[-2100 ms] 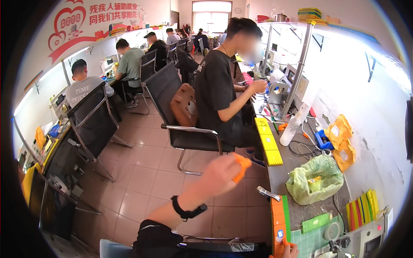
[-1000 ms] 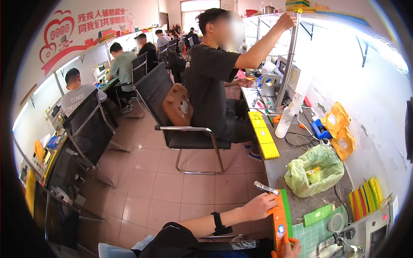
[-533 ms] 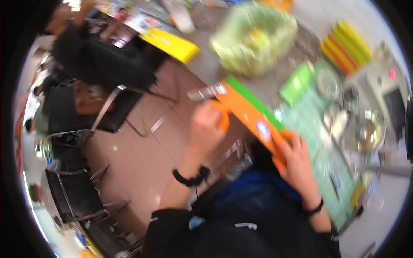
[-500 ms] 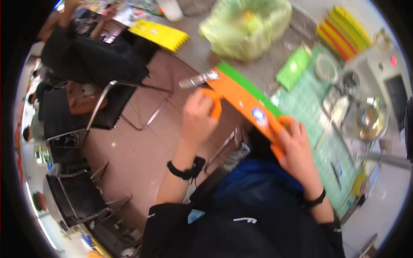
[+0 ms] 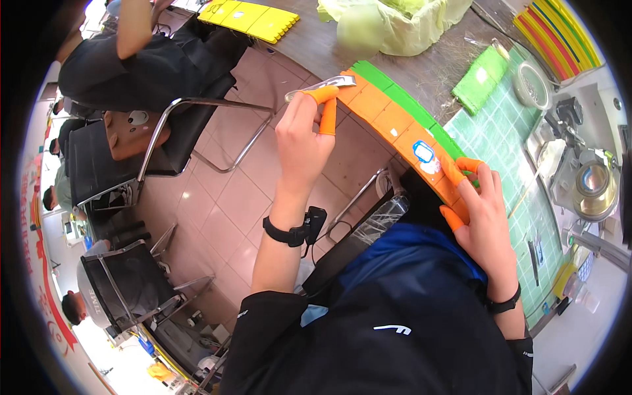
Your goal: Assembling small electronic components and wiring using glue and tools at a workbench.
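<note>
Orange finger covers sit on fingertips of both my hands. My left hand is closed on a slim silvery strip-like tool, whose exact kind I cannot make out. Its far end lies over the left end of a long segmented orange board. A green board runs along the orange board's far side. My right hand grips the right end of the orange board, thumb at the near edge and fingers on top. A blue-rimmed white oval shows on the orange surface, with a pale patch beside it.
The grey table bears a yellow segmented board and a bin lined with a pale green bag. On the green cutting mat lie a green packet and a round dish. Another person sits in a black chair at left.
The view has shifted, so the table things sit higher and further right. Both hands keep their grips; the silvery tool now overlaps the orange board's left end more closely.
</note>
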Motion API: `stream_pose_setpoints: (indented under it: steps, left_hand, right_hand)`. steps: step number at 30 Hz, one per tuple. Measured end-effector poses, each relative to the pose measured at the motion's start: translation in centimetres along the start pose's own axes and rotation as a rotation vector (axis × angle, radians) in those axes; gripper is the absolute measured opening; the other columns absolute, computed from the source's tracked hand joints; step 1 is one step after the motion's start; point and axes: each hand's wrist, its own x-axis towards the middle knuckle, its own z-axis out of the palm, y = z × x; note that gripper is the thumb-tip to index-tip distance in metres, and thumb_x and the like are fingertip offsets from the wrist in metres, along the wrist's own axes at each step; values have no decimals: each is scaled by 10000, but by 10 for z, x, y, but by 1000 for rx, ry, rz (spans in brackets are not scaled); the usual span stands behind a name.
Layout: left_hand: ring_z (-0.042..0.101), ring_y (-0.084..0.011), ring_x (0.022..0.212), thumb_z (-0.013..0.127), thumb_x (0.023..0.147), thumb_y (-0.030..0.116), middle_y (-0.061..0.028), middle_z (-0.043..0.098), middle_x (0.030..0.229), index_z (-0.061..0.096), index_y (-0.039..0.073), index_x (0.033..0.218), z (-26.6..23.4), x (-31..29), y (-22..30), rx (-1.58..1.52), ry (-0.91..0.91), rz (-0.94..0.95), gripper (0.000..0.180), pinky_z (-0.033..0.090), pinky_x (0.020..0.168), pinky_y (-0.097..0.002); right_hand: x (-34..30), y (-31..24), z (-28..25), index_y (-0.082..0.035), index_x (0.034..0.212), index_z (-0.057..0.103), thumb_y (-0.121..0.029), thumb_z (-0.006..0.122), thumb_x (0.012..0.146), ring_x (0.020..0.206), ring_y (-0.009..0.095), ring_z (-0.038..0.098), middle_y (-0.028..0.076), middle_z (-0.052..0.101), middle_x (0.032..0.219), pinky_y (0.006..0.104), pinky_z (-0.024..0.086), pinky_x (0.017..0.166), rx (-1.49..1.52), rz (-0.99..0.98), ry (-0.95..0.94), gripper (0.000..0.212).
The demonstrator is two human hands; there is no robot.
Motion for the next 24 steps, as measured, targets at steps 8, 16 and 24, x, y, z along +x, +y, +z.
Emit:
stream_pose_setpoints:
  steps: [8,16,24]
  left_hand:
    - [641,-359,779,639,823,66,-182,613,851,617,-1,891,8,7,-12,79,61,246,98,544,672,-433]
    - [632,-303,842,638,802,21,-140,566,995,605,5,988,-4,-10,-10,214,-85,268,189,538,745,-390]
    - [639,-258,864,641,814,75,-112,593,1000,644,19,951,-7,-4,-17,287,-15,358,148,530,785,-351]
  right_hand:
    - [-9,3,1,-63,1474,497,-27,754,774,1176,401,561,218,567,1297,497,424,1060,-91,-70,26,747]
    - [-17,12,2,-105,1458,539,-88,828,767,1210,419,513,218,532,1307,492,416,1052,41,-197,-2,749]
    - [-6,13,-2,-73,1428,558,-97,822,777,1191,407,523,207,542,1284,481,427,1037,43,-170,-6,702]
